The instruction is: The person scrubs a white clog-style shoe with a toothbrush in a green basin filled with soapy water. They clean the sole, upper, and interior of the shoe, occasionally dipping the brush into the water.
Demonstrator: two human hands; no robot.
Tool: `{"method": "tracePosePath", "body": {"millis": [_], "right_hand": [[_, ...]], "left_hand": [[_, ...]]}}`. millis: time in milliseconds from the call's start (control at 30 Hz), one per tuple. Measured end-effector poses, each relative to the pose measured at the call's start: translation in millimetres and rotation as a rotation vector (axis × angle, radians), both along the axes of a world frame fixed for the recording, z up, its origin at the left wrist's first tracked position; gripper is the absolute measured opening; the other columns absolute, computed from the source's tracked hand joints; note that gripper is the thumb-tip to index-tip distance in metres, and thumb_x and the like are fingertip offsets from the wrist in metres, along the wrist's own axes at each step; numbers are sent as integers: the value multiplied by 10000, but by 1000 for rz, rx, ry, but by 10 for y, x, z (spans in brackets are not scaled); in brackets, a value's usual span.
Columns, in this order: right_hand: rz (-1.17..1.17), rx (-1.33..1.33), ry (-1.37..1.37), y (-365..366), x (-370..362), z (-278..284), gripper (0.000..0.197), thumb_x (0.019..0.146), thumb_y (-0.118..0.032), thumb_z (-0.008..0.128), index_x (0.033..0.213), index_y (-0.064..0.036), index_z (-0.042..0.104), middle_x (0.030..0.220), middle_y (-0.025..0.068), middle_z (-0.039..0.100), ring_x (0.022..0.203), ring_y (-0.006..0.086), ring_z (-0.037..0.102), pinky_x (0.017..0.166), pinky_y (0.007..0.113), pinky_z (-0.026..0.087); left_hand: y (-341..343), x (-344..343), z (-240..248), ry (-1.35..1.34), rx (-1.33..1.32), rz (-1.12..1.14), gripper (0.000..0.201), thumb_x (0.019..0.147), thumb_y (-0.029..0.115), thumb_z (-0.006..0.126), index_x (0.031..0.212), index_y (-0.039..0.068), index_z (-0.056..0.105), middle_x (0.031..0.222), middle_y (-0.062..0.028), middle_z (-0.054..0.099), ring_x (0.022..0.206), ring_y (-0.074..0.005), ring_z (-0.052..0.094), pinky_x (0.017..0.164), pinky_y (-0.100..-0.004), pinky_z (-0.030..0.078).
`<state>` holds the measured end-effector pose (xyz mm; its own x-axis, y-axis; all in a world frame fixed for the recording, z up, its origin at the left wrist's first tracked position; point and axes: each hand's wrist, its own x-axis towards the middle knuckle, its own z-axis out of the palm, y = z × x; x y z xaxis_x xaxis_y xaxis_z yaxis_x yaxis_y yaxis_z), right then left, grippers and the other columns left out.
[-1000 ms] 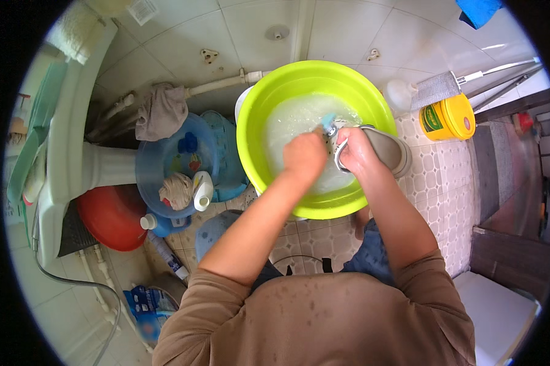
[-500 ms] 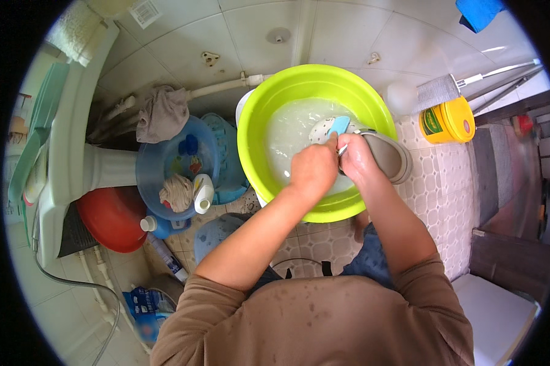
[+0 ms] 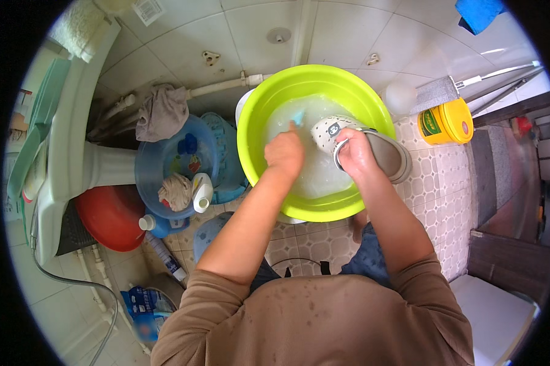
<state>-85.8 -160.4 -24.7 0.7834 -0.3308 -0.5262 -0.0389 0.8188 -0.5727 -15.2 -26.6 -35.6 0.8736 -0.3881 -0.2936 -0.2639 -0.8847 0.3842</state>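
A lime-green basin (image 3: 250, 155) holds cloudy, sudsy water. Over its right side my right hand (image 3: 355, 152) grips a whitish clog (image 3: 331, 129) with dark holes and a grey patch on the toe. The clog's grey heel end (image 3: 390, 160) sticks out past the basin's right rim. My left hand (image 3: 285, 154) is closed around a light-blue brush (image 3: 297, 116), whose head is dipped in the suds left of the clog. My fingers hide most of the brush's handle.
At left, a blue translucent tub (image 3: 145, 168) holds a cloth and a white bottle (image 3: 202, 194), beside a red basin (image 3: 112, 219) and a pedestal sink (image 3: 107, 168). A yellow bucket (image 3: 455, 122) stands to the right. Pipes run along the tiled wall behind.
My left hand has moved left with the brush, off the clog and down into the water. The clog's toe now shows uncovered. My right hand keeps its grip in nearly the same place.
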Motion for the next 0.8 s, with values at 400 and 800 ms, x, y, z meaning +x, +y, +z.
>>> {"method": "tracePosePath", "body": {"millis": [400, 800], "right_hand": [[68, 15, 24, -83, -7, -159, 185, 631, 39, 454, 804, -21, 475, 827, 71, 509, 789, 200, 491, 766, 304, 413], [67, 31, 36, -22, 4, -94, 126, 626, 32, 450, 724, -39, 483, 748, 50, 506, 716, 182, 479, 715, 270, 395]], "left_hand": [[-139, -164, 261, 7, -138, -138, 363, 854, 208, 438, 1194, 185, 561, 853, -202, 640, 767, -372, 624, 705, -476, 494], [-140, -299, 278, -26, -256, -181, 327, 866, 227, 433, 1151, 207, 592, 824, -202, 634, 753, -379, 621, 689, -473, 488]]}}
